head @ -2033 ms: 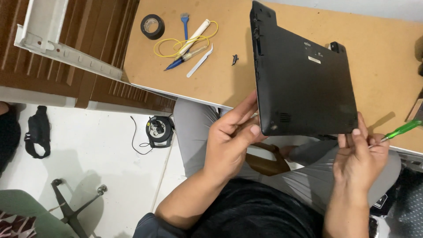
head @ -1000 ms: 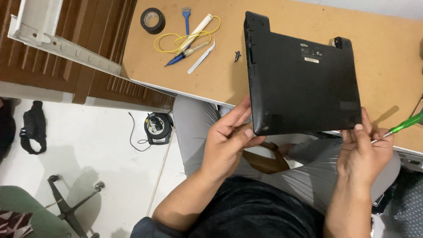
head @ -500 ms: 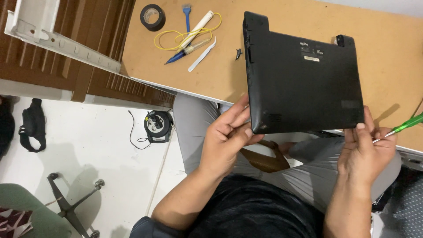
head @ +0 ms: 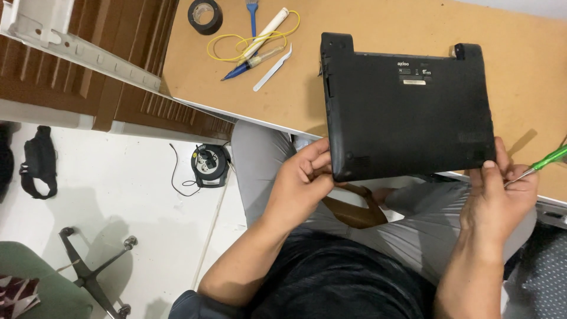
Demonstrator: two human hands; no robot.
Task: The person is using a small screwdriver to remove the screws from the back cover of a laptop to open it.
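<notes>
Fingers of left hand (head: pixel 301 183) pinched near-left corner of black laptop (head: pixel 407 112); right hand (head: pixel 499 192) gripped near-right corner, also clasping green screwdriver (head: pixel 543 162) over desk (head: pixel 366 23).

Bright, even overhead light is seen; soft shadows are cast beside the black plastic laptop base (head: pixel 407 112) on the tan desk (head: pixel 520 65); focus is sharp.

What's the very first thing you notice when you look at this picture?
The big black laptop base, bottom side up, fills the middle, over the near edge of the tan table. The left hand grips its lower left corner and the right hand its lower right, with a green-handled screwdriver tucked in that hand. Farther back lie a yellow cable and black tape roll.
</notes>
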